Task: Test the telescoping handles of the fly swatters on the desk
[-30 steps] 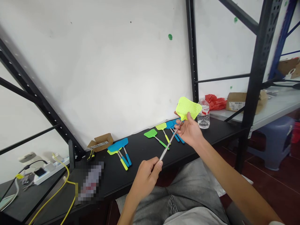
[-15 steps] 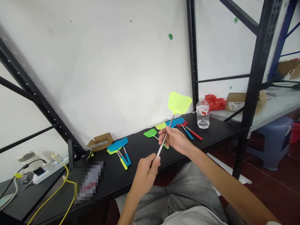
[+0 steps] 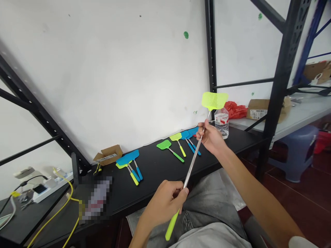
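While our left hand [image 3: 165,203] and right hand [image 3: 210,137] clamp the extended yellow fly swatter [image 3: 196,158], more swatters [image 3: 178,143] and a water bottle [image 3: 221,122] crowd the black shelf [image 3: 155,172] beyond.

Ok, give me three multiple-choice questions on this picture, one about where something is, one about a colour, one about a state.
1. Where does the water bottle stand?
A. on the black shelf, beside the upright post
B. on the floor
C. on the person's lap

2. What colour is the head of the held swatter?
A. red
B. yellow-green
C. blue

3. How is that swatter's metal rod?
A. folded in half
B. detached from the head
C. drawn out long between both hands

Answers:
1 A, it sits on the shelf's right end.
2 B, its mesh head is yellow-green.
3 C, the left hand grips near the handle and the right hand near the head.
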`<control>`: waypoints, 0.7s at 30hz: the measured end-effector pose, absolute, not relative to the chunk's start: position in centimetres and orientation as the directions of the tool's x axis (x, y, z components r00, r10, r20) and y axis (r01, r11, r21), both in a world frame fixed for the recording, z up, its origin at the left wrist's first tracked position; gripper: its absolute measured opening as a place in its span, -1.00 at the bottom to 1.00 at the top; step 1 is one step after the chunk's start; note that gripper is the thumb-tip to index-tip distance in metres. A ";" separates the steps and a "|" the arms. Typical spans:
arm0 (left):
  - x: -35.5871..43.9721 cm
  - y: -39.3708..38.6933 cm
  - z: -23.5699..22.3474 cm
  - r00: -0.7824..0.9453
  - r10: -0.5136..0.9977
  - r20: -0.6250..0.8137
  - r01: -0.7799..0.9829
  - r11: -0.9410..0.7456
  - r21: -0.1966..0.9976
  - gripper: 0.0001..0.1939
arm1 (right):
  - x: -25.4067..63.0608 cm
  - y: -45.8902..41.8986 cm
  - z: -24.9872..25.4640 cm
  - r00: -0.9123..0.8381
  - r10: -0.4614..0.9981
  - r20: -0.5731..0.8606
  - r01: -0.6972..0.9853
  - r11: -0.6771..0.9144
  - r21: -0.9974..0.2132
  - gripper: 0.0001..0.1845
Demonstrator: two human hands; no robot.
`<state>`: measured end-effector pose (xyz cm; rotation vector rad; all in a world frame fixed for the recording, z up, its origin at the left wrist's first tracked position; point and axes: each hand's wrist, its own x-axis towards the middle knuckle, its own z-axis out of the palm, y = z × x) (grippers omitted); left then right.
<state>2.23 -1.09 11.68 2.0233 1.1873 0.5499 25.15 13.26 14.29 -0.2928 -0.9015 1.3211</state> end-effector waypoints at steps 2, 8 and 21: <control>2.2 -0.9 11.6 0.457 0.889 0.032 0.526 -0.299 0.796 -0.64 | 23.3 12.1 14.2 -0.087 0.889 0.450 -0.656 0.289 -0.697 -0.63; 2.3 0.1 10.8 0.316 0.935 0.162 0.420 -0.290 0.860 -0.59 | 18.2 9.1 13.2 -0.554 0.711 0.434 -0.433 0.199 -0.879 -0.54; 4.3 -1.0 11.0 0.460 0.887 0.025 0.548 -0.306 0.778 -0.55 | 27.1 13.2 15.2 0.017 0.934 0.357 -0.724 0.258 -0.640 -0.66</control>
